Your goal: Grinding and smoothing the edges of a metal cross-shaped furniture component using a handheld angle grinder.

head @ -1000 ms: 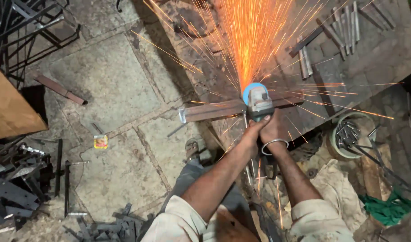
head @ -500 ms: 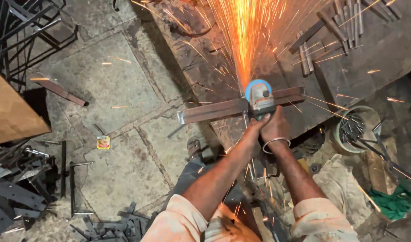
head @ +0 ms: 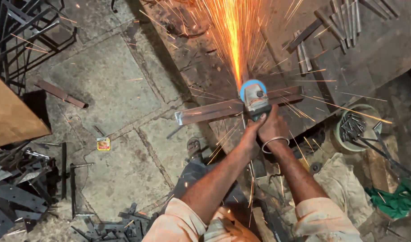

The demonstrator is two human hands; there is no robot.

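Note:
Both hands grip an angle grinder [head: 255,99] with a blue guard, held over a long flat metal bar [head: 210,112] that lies across the edge of a dark work surface [head: 358,58]. My left hand [head: 250,134] holds the grinder's body from below. Beside it, my right hand [head: 273,126], with a metal bangle on the wrist, clasps the same tool. A dense fan of orange sparks [head: 234,40] shoots away from the disc toward the top of the view.
Metal strips [head: 344,15] lie on the work surface. A round bucket of rods [head: 355,127] stands at right, a green cloth [head: 396,201] below it. Scrap metal [head: 21,188] piles at left, with a wooden board [head: 10,116] and a small yellow packet [head: 103,143] on the stone floor.
The view has shifted slightly; the grinder and both hands stay on the bar. The spark stream has narrowed and points more straight up.

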